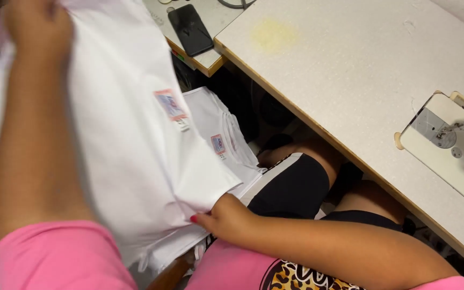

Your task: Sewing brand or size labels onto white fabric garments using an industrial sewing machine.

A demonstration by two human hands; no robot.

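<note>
my left hand [36,27] grips the white shirt [130,145], its fingers hidden in cloth; my right hand [224,217] pinches its near hem. the surface [350,70] edge lies right.

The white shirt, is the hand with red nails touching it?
Touching. The head view shows the right hand pinching the lower corner of the white shirt, fingers pressed into the fabric.

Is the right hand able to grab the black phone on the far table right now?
Probably not: the right hand grips the white shirt low by the lap, while the black phone lies far off, partly behind the raised cloth.
</note>
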